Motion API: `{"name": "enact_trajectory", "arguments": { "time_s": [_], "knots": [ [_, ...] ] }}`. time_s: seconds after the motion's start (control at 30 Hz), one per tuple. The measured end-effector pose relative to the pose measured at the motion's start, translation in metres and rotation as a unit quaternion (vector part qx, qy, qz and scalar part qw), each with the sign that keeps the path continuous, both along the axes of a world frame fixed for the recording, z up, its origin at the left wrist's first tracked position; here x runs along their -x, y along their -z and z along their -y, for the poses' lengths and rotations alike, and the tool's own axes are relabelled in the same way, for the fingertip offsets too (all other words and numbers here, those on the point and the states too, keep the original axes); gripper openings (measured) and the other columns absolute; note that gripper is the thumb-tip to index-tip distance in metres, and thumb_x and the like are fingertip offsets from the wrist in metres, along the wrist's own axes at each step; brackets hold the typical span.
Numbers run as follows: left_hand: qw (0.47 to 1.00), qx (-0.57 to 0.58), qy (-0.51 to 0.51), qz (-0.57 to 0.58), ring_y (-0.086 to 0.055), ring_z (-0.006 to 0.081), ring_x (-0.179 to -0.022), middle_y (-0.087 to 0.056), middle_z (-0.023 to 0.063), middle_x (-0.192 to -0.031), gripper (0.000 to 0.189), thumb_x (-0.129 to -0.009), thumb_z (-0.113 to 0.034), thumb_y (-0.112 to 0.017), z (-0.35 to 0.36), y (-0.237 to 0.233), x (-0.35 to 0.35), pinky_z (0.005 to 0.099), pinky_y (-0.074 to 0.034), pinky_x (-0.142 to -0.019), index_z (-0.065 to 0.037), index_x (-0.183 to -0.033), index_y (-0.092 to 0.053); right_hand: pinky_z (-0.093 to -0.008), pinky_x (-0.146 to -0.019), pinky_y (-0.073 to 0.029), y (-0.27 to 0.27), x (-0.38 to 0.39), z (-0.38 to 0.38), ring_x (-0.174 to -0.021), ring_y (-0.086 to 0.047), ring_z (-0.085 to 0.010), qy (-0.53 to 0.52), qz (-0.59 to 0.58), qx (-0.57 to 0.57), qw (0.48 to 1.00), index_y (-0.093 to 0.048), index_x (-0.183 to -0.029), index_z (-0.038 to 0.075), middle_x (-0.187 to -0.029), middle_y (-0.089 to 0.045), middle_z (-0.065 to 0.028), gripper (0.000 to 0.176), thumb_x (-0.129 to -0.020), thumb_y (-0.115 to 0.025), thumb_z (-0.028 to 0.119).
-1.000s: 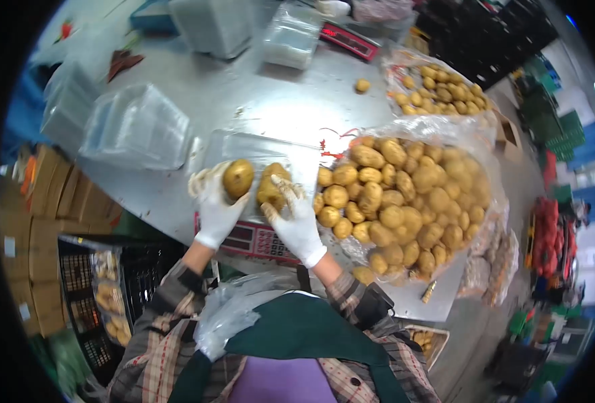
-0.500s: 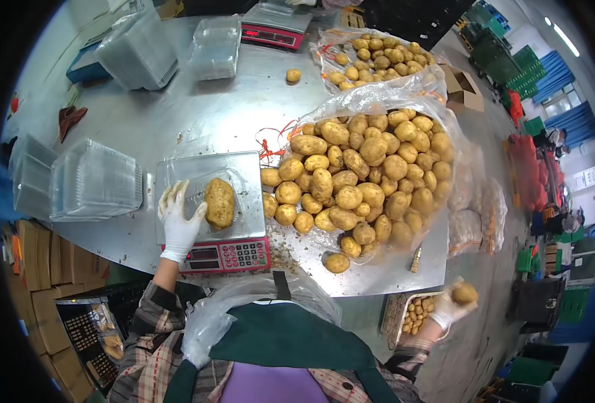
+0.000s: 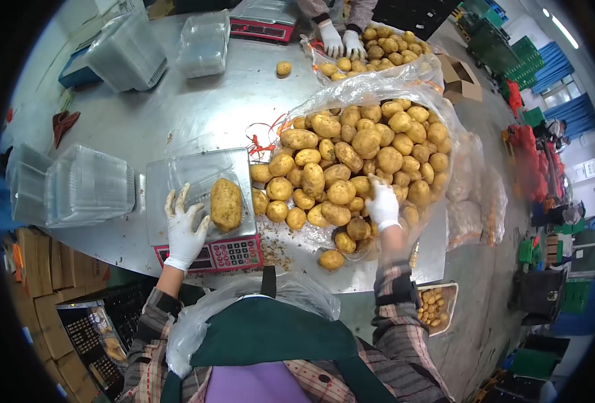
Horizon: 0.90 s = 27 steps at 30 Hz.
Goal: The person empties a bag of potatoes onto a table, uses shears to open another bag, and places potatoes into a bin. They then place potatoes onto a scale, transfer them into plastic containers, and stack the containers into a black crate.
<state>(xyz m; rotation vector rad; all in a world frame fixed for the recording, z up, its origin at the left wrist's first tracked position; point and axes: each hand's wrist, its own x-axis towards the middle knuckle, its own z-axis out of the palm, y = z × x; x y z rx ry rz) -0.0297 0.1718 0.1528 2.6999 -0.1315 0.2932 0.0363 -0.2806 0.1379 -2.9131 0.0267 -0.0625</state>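
A large potato (image 3: 225,205) sits in a clear plastic tray (image 3: 205,187) on the plate of a red digital scale (image 3: 233,254). My left hand (image 3: 186,232), in a white glove, is at the tray's left side with its fingers spread, apart from the potato. Over the right part of a big heap of potatoes (image 3: 337,173) in an open plastic bag (image 3: 378,91) is my right hand (image 3: 383,205), also gloved. Its fingers stretch out onto the heap, and no potato shows in its grasp.
Stacked clear trays (image 3: 89,185) stand at the left; more trays (image 3: 203,43) are farther back beside a second scale (image 3: 260,30). A co-worker's gloved hands (image 3: 342,41) touch another potato bag. A basket of small potatoes (image 3: 453,309) stands below the table's right edge.
My right hand has moved from above the floor basket up to the heap, and the potato it held is gone from it. A co-worker's hands have appeared at the far bag.
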Motion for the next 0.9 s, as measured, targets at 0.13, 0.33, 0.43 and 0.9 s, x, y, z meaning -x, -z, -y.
{"name": "enact_trajectory", "arguments": {
  "time_s": [0.13, 0.33, 0.43, 0.9],
  "knots": [
    [1.0, 0.004, 0.008, 0.002, -0.024, 0.04, -0.135, -0.036, 0.0141, -0.146, 0.024, -0.075, -0.012, -0.069, -0.005, 0.001, -0.002, 0.0474, -0.026, -0.11, -0.007, -0.098, -0.064, -0.042, -0.096, -0.043, 0.009, -0.03, -0.004, -0.118, -0.05, -0.031, -0.077, -0.087, 0.127, 0.985, -0.049, -0.134, 0.016, -0.132, -0.052, -0.0115, 0.066, -0.07, -0.061, 0.005],
    [1.0, -0.007, 0.009, 0.002, -0.025, 0.0394, -0.135, -0.036, 0.014, -0.146, 0.025, -0.075, -0.012, -0.069, -0.004, 0.0, -0.001, 0.0466, -0.027, -0.11, -0.007, -0.098, -0.064, -0.0385, -0.098, -0.044, -0.017, -0.042, 0.022, -0.112, -0.052, -0.0365, -0.112, -0.127, -0.071, 0.983, -0.056, -0.124, 0.013, -0.117, -0.058, -0.0182, 0.065, -0.061, -0.073, 0.01],
    [1.0, 0.0, 0.002, 0.003, -0.025, 0.0393, -0.135, -0.036, 0.0141, -0.146, 0.025, -0.075, -0.012, -0.069, -0.003, 0.0, -0.001, 0.0462, -0.026, -0.11, -0.007, -0.099, -0.064, -0.0328, -0.095, -0.046, -0.054, -0.016, 0.018, -0.116, -0.052, -0.021, -0.03, -0.092, -0.484, 0.87, -0.048, -0.13, 0.001, -0.127, -0.054, -0.0129, 0.069, -0.066, -0.072, 0.002],
    [0.945, 0.32, -0.055, 0.047, -0.042, 0.0292, -0.128, -0.053, 0.014, -0.131, 0.029, -0.09, -0.014, -0.056, -0.025, 0.011, 0.001, 0.0377, -0.031, -0.108, -0.006, -0.119, -0.059, -0.0309, -0.094, -0.047, -0.081, 0.021, -0.206, -0.113, -0.054, -0.0211, -0.083, -0.262, -0.746, 0.607, -0.031, -0.142, -0.001, -0.129, -0.05, -0.0155, 0.071, -0.08, -0.066, 0.002]
  ]
}}
